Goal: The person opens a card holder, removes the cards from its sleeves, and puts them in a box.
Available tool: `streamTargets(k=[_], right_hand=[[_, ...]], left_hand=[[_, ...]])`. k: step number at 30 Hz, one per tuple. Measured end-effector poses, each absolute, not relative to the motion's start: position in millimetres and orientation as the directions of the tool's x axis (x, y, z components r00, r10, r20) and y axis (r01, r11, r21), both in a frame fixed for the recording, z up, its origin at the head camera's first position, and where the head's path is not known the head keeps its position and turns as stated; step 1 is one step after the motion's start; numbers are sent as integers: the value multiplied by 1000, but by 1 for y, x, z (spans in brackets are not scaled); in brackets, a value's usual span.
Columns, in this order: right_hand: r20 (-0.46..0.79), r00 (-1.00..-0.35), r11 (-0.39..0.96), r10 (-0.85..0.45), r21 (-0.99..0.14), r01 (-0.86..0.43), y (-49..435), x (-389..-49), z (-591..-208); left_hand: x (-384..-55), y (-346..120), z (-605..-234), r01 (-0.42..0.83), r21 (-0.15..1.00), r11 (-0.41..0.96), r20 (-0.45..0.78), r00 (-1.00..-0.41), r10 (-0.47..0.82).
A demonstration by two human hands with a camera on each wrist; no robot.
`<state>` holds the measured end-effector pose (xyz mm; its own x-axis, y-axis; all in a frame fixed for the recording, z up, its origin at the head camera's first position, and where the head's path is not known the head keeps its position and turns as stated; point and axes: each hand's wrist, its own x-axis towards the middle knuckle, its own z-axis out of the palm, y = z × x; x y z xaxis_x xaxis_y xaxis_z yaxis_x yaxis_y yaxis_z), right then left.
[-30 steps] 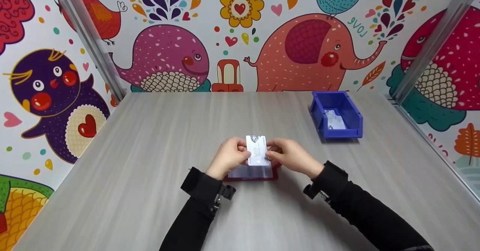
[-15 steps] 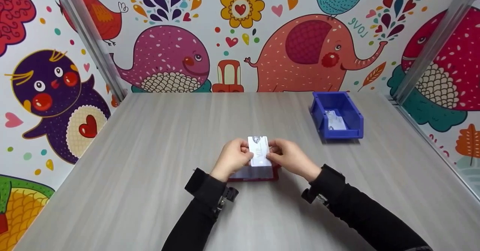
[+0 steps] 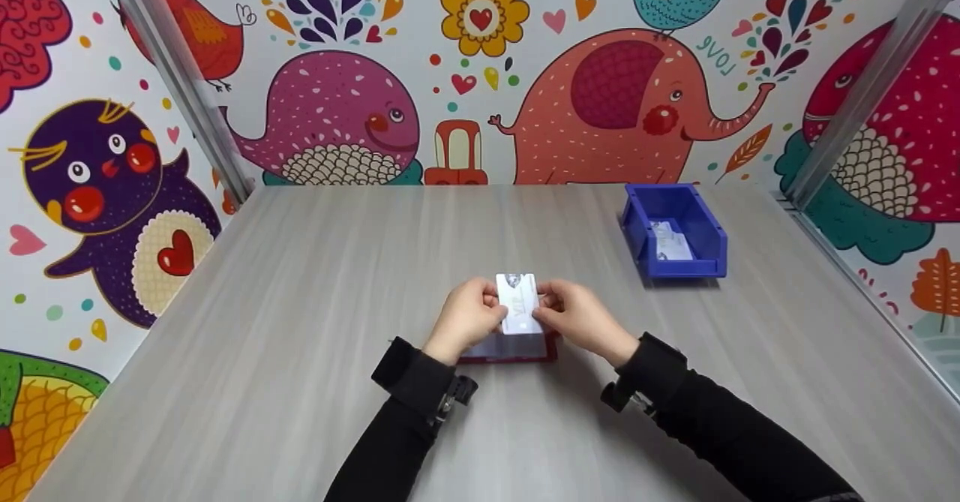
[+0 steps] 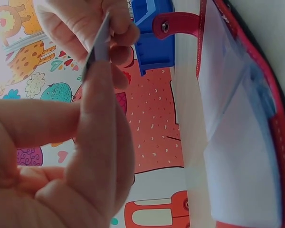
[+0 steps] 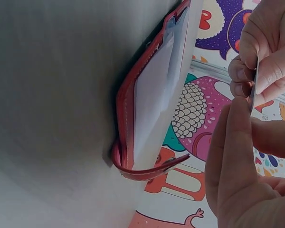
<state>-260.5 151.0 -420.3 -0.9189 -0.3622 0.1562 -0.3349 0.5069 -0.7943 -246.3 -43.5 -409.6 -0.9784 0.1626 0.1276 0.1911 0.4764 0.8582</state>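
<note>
Between both hands a white plastic card [image 3: 517, 304] with VIP lettering is held upright, facing the head camera. My left hand [image 3: 466, 314] pinches its left edge, and my right hand [image 3: 579, 314] pinches the right edge. In both wrist views the card appears nearly edge-on, a thin strip between the fingertips. Below it on the table lies an open red card holder [image 3: 504, 357] with clear plastic sleeves [image 4: 242, 156]. A red strap with a metal snap [image 4: 173, 25] sticks out from the holder's side. The hands and card hide the holder's far part in the head view.
A blue plastic bin [image 3: 675, 232] stands at the back right of the table [image 3: 337, 262], with several white cards [image 3: 673, 245] inside. Cartoon-printed walls and metal posts [image 3: 184, 82] enclose the back and sides.
Both hands and the card have shifted very slightly to the right since the first frame. The grip on the card is the same, and the holder and bin have stayed put.
</note>
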Motion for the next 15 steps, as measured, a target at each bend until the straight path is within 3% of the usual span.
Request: streamTargets(k=[15], right_hand=[[106,-941,452,-322,-856,-251,149,-262,-421]], left_hand=[[-247,-44,-410,187,873,450,118,-977,177]])
